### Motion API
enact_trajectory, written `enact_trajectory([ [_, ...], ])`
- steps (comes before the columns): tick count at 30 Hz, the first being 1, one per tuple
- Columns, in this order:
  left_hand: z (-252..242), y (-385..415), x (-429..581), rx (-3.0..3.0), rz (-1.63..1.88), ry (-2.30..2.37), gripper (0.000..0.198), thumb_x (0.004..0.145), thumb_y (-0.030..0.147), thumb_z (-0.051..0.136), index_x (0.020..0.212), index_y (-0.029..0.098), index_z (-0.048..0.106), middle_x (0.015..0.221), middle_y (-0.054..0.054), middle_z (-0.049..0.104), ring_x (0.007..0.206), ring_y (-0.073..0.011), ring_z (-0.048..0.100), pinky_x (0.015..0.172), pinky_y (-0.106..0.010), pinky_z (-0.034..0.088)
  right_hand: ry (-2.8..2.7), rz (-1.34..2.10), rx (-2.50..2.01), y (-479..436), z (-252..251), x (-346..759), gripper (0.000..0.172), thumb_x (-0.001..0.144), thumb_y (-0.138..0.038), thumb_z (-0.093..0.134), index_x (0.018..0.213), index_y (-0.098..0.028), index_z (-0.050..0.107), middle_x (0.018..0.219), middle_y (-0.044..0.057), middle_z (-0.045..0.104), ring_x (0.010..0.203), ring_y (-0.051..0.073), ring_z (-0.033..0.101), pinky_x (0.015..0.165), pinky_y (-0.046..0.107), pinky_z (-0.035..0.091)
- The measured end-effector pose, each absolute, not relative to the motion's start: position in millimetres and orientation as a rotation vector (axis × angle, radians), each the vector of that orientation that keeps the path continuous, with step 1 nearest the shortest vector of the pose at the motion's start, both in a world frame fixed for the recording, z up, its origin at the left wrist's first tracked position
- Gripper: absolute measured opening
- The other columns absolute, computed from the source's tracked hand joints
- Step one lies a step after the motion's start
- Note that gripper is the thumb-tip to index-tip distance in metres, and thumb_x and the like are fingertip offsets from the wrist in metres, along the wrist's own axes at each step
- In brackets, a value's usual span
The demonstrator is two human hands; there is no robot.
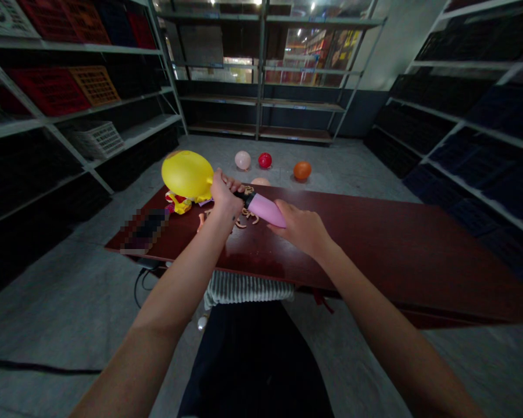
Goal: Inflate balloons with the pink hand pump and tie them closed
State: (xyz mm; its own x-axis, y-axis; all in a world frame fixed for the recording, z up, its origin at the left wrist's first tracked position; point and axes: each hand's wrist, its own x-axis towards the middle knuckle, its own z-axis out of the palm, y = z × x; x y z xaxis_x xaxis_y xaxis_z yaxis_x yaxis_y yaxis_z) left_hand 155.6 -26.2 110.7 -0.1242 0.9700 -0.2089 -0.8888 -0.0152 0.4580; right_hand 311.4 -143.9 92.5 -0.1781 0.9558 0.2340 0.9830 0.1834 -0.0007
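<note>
A yellow inflated balloon (186, 173) hangs off the left side of my left hand (225, 191), whose closed fingers pinch its neck. Between my hands is a pink pump (265, 209) with a black end pointing toward the balloon neck. My right hand (297, 226) is wrapped round the pink end. Whether the black nozzle touches the balloon is hidden by my left hand. Below the pump, several uninflated beige balloons (251, 217) lie on the dark red table (366, 232). A crumpled yellow packet (181, 204) sits beneath the inflated balloon.
A blurred-out dark phone-like object (146, 230) lies at the table's left end. On the floor beyond are a pale pink balloon (243, 160), a red balloon (265, 161) and an orange balloon (302, 170). Shelves (303, 104) with crates stand around.
</note>
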Motion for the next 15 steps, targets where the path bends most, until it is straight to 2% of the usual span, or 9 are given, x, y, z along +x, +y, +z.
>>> enact_trajectory([
  [4, 114.1, -24.4, 155.6, 0.187, 1.606, 0.541, 0.047, 0.096, 0.030, 0.055, 0.063, 0.021, 0.023, 0.043, 0.009, 0.020, 0.033, -0.0066, 0.021, 0.038, -0.023, 0.021, -2.227, -0.229, -1.892, -147.4, 86.8, 315.7, 0.057, 0.092, -0.057, 0.055, 0.137, -0.023, 0.047, 0.126, 0.011, 0.069, 0.091, 0.028, 0.071, 0.067, 0.033, 0.049],
  [10, 115.1, -16.4, 146.5, 0.160, 1.612, 0.571, 0.043, 0.098, 0.026, 0.051, 0.064, 0.021, 0.024, 0.043, 0.009, 0.021, 0.032, -0.0059, 0.021, 0.037, -0.022, 0.021, -2.231, -0.179, -1.926, -153.8, 74.0, 334.9, 0.057, 0.092, -0.054, 0.056, 0.140, -0.025, 0.045, 0.125, 0.011, 0.069, 0.097, 0.028, 0.070, 0.071, 0.035, 0.052],
  [15, 112.5, -6.2, 128.0, 0.137, 1.601, 0.588, 0.042, 0.098, 0.024, 0.048, 0.064, 0.021, 0.024, 0.043, 0.009, 0.021, 0.032, -0.0062, 0.023, 0.038, -0.021, 0.022, -2.284, -0.216, -1.851, -166.0, 61.8, 357.9, 0.056, 0.094, -0.049, 0.053, 0.142, -0.022, 0.045, 0.132, 0.013, 0.065, 0.105, 0.029, 0.069, 0.075, 0.037, 0.054],
])
